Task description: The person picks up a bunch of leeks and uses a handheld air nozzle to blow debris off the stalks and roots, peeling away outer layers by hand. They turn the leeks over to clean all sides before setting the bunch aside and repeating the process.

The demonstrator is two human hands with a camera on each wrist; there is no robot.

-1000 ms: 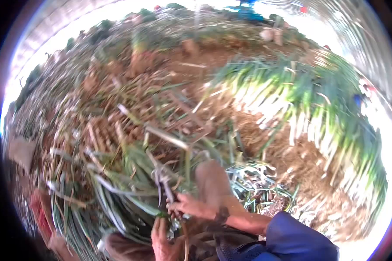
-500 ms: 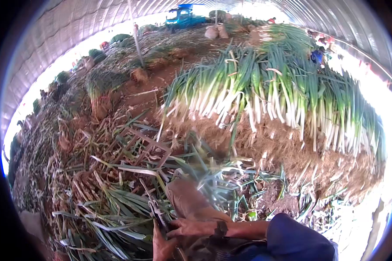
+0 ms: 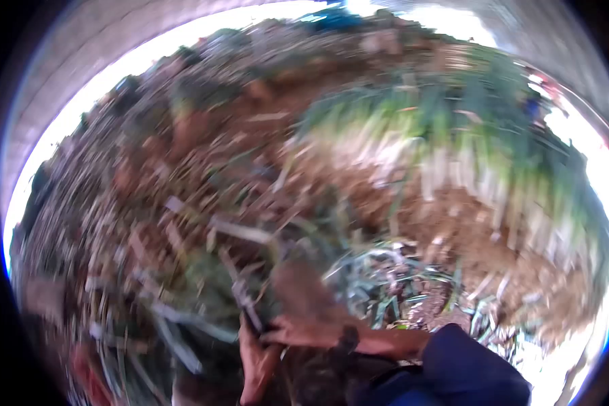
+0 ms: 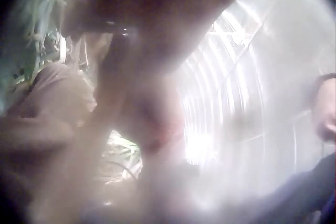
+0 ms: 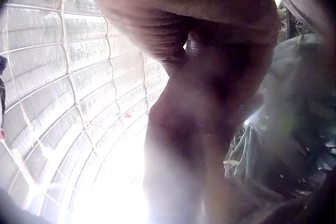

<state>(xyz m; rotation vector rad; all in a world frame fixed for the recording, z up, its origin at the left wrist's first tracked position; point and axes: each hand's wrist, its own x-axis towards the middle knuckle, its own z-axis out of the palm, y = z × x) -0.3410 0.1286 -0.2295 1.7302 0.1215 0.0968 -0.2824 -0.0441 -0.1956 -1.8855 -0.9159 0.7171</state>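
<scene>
In the blurred head view a slender grey-and-dark object [image 3: 245, 301] stands slanted, its lower end between the two hands. My left hand [image 3: 256, 365] is upright at its left side, thumb and fingers around the lower end. From the right, my right hand [image 3: 301, 333] reaches across with its fingertips at the same end, touching the left hand. Both wrist views are hazy: close-up skin of a hand [image 4: 157, 103] fills the left one, and folded skin of a hand [image 5: 210, 3] the right one; the held object cannot be made out there.
Long green leaves [image 3: 183, 338] lie left of the hands, and a raised knee [image 3: 304, 287] is just beyond them. Cut leaves [image 3: 386, 271] lie to its right. A long row of leeks [image 3: 453, 135] with white stems spreads at the right, with brown roots [image 3: 453, 210] below.
The head view has swung and blurred, shifting the leek row right and down since half a second ago. Compared with one second ago, my left hand has come up against the slender object.
</scene>
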